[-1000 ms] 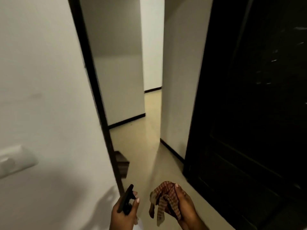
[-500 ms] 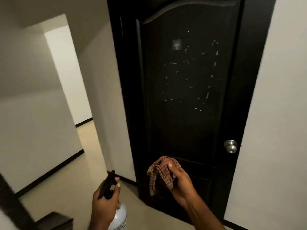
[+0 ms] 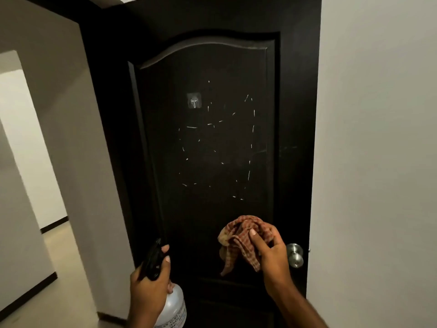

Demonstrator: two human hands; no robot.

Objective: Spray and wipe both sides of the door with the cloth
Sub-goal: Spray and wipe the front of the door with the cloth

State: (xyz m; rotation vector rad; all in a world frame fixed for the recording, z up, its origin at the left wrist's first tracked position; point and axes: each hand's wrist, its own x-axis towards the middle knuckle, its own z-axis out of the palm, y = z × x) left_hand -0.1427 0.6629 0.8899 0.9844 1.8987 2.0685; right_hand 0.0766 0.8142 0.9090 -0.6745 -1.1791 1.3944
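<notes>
A checked cloth (image 3: pixel 243 240) was gripped in the raised right hand (image 3: pixel 272 252) at five o'clock against the dark door (image 3: pixel 208 150); a spray bottle (image 3: pixel 171 306) was grasped by the left hand (image 3: pixel 151 280) at seven o'clock.

Dim indoor light — the door (image 3: pixel 205 162) reads nearly black, its panel edges barely separated from the frame. White marks on it stand out sharply. The brightest patch is the far wall (image 3: pixel 26 143) at left, lit from beyond the corner. The knob (image 3: pixel 294 254) carries a small glint. Focus is crisp at centre; wide-angle bending bows the edges — the left wall leans noticeably.
</notes>
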